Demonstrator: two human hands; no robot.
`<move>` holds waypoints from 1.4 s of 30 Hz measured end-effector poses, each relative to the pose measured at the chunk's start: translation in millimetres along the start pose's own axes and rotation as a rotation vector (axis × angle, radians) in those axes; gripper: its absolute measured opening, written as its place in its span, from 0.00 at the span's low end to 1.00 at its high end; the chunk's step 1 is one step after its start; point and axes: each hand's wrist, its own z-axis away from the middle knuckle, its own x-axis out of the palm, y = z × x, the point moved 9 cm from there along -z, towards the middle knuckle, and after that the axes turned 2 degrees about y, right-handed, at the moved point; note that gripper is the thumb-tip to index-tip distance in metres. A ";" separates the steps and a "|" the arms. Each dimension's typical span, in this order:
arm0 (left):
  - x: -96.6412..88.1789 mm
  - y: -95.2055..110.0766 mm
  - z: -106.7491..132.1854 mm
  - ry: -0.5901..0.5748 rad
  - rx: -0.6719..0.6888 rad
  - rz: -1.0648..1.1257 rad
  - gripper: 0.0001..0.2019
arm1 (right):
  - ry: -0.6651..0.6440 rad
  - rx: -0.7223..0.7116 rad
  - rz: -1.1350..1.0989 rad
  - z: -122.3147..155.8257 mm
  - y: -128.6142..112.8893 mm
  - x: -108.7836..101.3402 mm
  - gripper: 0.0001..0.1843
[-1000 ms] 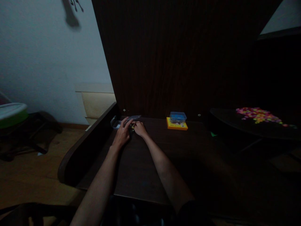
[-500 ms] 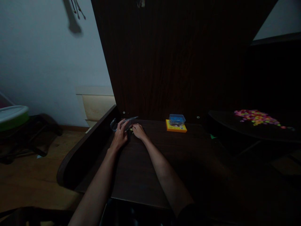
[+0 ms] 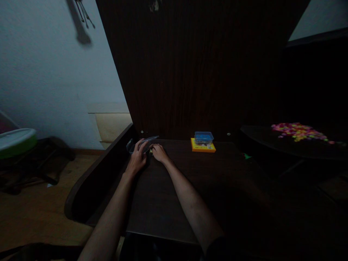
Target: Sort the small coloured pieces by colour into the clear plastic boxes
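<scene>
At the far left of the dark desk, a clear plastic box (image 3: pixel 129 146) stands with its see-through lid (image 3: pixel 151 138) raised. My left hand (image 3: pixel 138 156) is at the box's front side, its fingers bent around the edge and partly covering it. Close on the right, my right hand (image 3: pixel 158 151) rests low over the desktop with fingers curled and fingertips together. Small yellowish pieces (image 3: pixel 150 151) lie between the two hands, by the right fingertips. Whatever those fingertips pinch is too small and dark to make out.
A yellow-orange box (image 3: pixel 203 148) carries a clear case with blue contents (image 3: pixel 203 137) at the back of the desk. Several colourful small pieces (image 3: pixel 299 131) are heaped on a dark shelf at right. A raised side board (image 3: pixel 89 185) edges the desk's left.
The camera view has shifted slightly. Both hands stay by the clear box; my right fingers have moved only a little beside the yellowish pieces.
</scene>
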 end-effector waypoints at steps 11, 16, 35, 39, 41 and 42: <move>-8.0 -0.6 -1.5 0.014 0.038 0.012 0.27 | 0.001 0.012 -0.036 0.9 -2.0 -0.5 0.16; 4.3 4.1 -8.1 -0.121 0.139 -0.070 0.30 | 0.001 0.001 -0.057 -0.6 -4.0 0.3 0.11; 32.8 5.9 3.7 -0.395 0.448 -0.269 0.32 | -0.018 0.058 0.037 -9.8 13.7 13.9 0.14; 18.3 -2.5 -4.0 -0.301 0.278 -0.198 0.29 | 0.010 0.051 0.006 -4.7 9.7 5.1 0.17; 5.6 -8.6 -9.3 -0.188 0.182 -0.156 0.26 | 0.020 0.061 -0.003 -3.1 9.5 1.6 0.18; -1.3 -11.8 -11.8 -0.123 0.143 -0.139 0.25 | 0.024 0.068 -0.006 -2.6 9.6 0.5 0.18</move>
